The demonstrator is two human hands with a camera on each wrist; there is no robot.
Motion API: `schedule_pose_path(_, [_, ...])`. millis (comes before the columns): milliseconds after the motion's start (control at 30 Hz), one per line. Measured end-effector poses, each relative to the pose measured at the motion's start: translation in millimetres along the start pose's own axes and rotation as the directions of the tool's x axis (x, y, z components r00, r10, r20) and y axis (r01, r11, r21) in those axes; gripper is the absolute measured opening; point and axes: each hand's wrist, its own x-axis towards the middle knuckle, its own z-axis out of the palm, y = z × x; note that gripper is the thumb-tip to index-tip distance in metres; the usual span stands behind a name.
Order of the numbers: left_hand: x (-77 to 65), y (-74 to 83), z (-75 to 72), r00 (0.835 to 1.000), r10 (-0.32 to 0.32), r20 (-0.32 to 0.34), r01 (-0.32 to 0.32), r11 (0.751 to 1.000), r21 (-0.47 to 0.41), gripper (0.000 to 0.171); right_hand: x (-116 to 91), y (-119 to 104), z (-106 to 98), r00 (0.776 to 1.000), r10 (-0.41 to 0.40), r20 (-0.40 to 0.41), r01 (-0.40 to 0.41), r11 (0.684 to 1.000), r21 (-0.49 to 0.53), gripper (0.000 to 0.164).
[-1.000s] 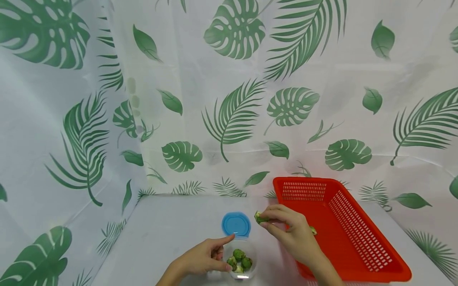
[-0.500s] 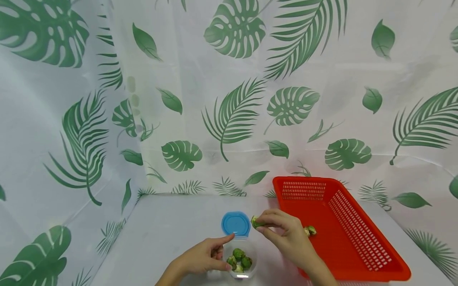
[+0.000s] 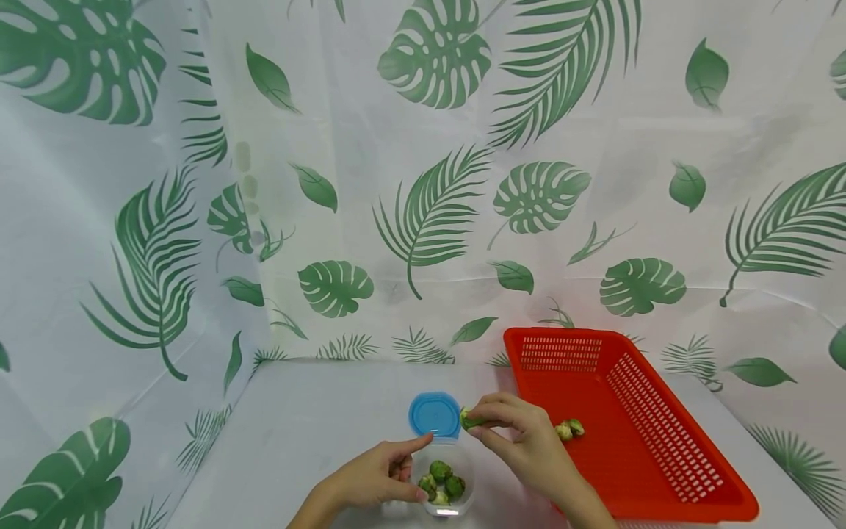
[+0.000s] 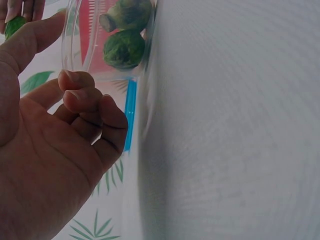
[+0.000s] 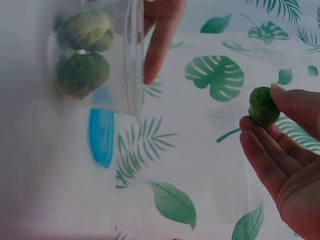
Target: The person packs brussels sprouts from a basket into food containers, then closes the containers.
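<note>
In the head view a small clear plastic container (image 3: 465,470) stands on the table, its blue lid (image 3: 434,416) folded open behind it. Several Brussels sprouts (image 3: 455,486) lie inside. My left hand (image 3: 380,474) holds the container from its left side, thumb at the near rim and index finger at the back rim; the other fingers are curled. Between thumb and fingertips, my right hand (image 3: 529,444) pinches one Brussels sprout (image 5: 264,106), raised beside the lid's right edge. The left wrist view shows sprouts (image 4: 124,49) through the container wall.
To the right stands a large red plastic basket (image 3: 700,441) with perforated walls. A few more sprouts (image 3: 570,429) lie in it, just past my right wrist. A leaf-printed sheet (image 3: 423,220) hangs behind the white table (image 3: 297,419).
My right hand has moved left and slightly down with the sprout, toward the blue lid, uncovering the sprouts in the basket. My left hand and the container have stayed put.
</note>
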Motion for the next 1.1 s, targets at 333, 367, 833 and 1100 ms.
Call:
schedule_pose_path(333, [-1.1, 1.9, 0.0, 1.0, 0.007, 0.009, -0.007, 1.0, -0.021, 0.08, -1, 3, 5, 0.999, 0.003, 0.042, -0.004, 1.0, 0.019, 0.021])
schedule_pose_path(367, [-1.2, 1.8, -0.1, 1.0, 0.011, 0.011, -0.011, 1.0, -0.022, 0.08, -1, 4, 6, 0.999, -0.001, 0.046, 0.0, 1.0, 0.012, 0.021])
schedule_pose_path(833, [-1.6, 1.6, -0.8, 1.0, 0.012, 0.021, -0.012, 0.999, -0.032, 0.08, -3, 12, 14, 0.991, 0.044, 0.128, -0.041, 0.999, -0.021, 0.024])
schedule_pose_path(1100, [0.3, -2.2, -1.4, 0.999, 0.022, 0.026, -0.022, 1.0, -0.014, 0.081, -3, 14, 17, 0.987, 0.066, 0.15, -0.057, 0.996, -0.065, 0.026])
